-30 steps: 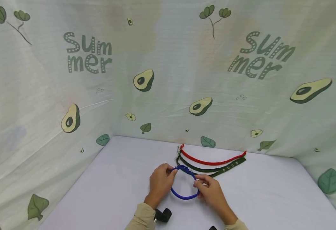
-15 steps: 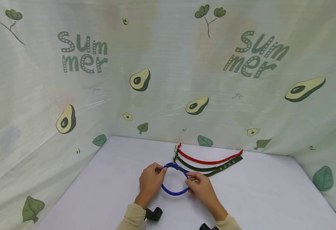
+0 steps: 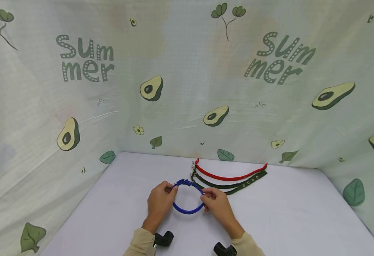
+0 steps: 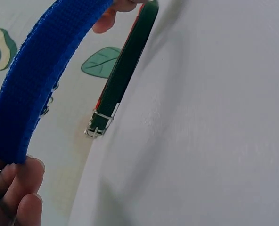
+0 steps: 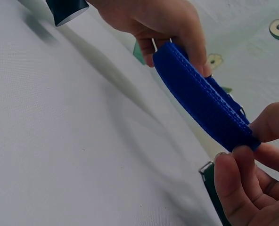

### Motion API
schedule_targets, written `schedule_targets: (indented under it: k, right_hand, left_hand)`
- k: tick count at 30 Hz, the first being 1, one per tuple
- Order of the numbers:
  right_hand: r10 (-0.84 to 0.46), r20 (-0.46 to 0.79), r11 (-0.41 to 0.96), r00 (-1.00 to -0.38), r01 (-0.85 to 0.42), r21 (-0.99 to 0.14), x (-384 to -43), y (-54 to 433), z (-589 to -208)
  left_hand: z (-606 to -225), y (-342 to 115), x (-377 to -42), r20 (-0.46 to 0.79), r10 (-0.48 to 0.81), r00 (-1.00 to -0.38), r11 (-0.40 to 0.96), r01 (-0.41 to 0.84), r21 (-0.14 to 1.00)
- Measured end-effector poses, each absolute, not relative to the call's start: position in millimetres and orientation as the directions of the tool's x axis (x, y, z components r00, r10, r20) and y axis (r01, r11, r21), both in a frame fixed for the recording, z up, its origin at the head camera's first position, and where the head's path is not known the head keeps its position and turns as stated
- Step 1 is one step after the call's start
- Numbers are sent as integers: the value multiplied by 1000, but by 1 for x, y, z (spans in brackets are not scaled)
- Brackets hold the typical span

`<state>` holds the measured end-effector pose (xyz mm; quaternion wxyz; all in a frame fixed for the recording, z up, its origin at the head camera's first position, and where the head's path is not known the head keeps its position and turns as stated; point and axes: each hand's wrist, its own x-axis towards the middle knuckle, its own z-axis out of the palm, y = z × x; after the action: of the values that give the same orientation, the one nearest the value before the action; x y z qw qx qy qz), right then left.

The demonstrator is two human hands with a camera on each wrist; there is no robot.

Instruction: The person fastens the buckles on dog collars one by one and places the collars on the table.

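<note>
A blue webbing pet collar (image 3: 188,212) is closed into a round loop, held up above the table. My left hand (image 3: 160,201) pinches its left side, close to the buckle part (image 3: 184,182) at the top of the loop. On the opposite side, my right hand (image 3: 218,206) pinches the band between thumb and fingers. Up close in the left wrist view, the wide blue collar (image 4: 36,75) shows its woven surface, with metal bits behind it. Both hands also hold the blue collar (image 5: 201,101) in the right wrist view, its shadow falling on the white table.
Behind the loop lie a red collar (image 3: 225,178) and dark green collars (image 3: 254,179) with eyelets, fanned out with their buckles at the left. Black wrist cameras (image 3: 164,239) sit by both sleeves. A printed cloth (image 3: 180,142) hangs along the table's back and sides.
Both hands have carried the blue collar left and slightly farther from the body, keeping their pinch. The whole head view has shifted a little too. The collars behind stay where they lie.
</note>
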<state>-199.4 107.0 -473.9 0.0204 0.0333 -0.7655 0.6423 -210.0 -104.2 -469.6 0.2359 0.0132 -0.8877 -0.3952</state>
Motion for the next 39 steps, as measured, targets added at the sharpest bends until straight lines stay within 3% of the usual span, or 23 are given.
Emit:
schedule_targets:
  k: [8, 27, 39]
  right_hand:
    - [-58, 70, 193, -996, -80, -978, -203, 93, -477]
    - [-131, 68, 318, -989, -107, -942, -208, 57, -483]
    - [-137, 55, 323, -989, -97, -941, -208, 47, -483]
  left_hand:
    - [-466, -120, -209, 390, -204, -898, 699, 145, 700]
    - [-468, -160, -216, 186, -146, -972, 805, -8, 593]
    - [-469, -168, -221, 162, -136, -977, 807, -14, 591]
